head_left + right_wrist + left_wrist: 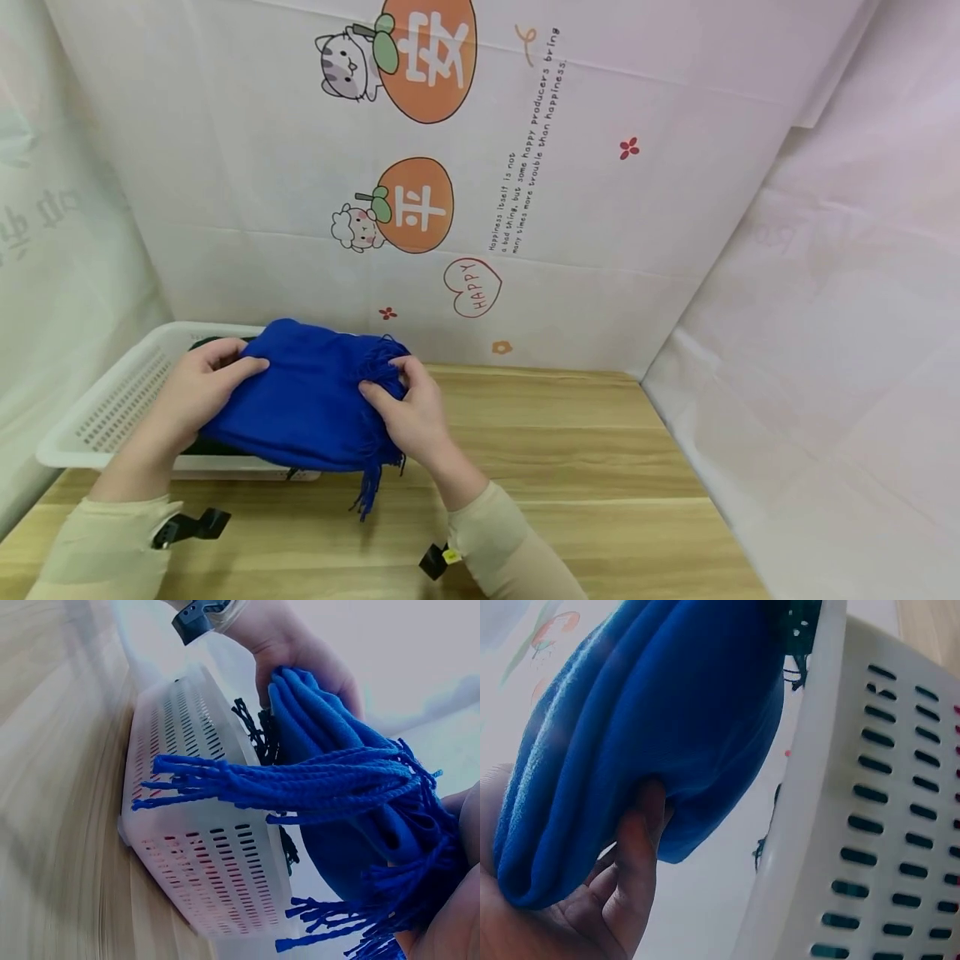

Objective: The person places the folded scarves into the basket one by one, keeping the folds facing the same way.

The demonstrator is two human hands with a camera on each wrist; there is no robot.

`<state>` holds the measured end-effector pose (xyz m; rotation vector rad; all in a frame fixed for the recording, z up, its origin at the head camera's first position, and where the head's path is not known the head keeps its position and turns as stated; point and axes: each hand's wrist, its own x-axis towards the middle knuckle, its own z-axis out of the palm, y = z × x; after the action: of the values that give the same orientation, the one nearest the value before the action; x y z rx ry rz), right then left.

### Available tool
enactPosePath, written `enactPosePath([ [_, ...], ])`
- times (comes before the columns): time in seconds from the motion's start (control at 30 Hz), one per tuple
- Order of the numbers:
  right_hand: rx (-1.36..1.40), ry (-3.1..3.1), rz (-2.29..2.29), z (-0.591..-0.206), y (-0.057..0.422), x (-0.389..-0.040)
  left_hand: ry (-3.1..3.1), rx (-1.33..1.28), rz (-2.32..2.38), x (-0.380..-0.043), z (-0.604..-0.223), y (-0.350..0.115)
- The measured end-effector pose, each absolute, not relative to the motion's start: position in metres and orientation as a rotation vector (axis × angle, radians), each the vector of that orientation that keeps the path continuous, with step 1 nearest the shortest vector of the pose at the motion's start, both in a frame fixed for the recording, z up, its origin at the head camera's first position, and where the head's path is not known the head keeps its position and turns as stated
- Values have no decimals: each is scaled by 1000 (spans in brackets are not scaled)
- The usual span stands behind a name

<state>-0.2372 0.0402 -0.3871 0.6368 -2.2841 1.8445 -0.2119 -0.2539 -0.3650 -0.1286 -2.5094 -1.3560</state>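
A folded blue scarf (307, 400) with tasselled fringe (322, 780) is held by both hands over a white plastic basket (112, 392). My left hand (198, 383) grips the scarf's left end, thumb on top and fingers underneath; the left wrist view shows the thick folded layers (637, 742) between them. At the fringed right end, my right hand (408, 408) pinches the scarf between thumb and fingers. Dark green fabric (213, 446) with fringe lies in the basket, partly hidden beneath the scarf.
The basket has slotted walls (885, 795) and stands on a wood-grain table (570, 467) at the left, near the back. A white printed cloth (585, 208) hangs behind the table, with more white cloth along both sides.
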Motion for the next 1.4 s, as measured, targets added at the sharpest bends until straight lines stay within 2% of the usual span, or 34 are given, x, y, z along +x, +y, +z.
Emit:
enactPosePath([
  [0.5,683,-2308,1854,-388,14,-230,-2480,-98,-1393,-207,-365,-287],
  [0.87,654,-2373,1835,-391,-7,-228,-2449,37,-1414,-205,-368,-307],
  [1.4,708,-2417,1752,-402,-36,-248,-2341,93,-1589,-210,-378,-332],
])
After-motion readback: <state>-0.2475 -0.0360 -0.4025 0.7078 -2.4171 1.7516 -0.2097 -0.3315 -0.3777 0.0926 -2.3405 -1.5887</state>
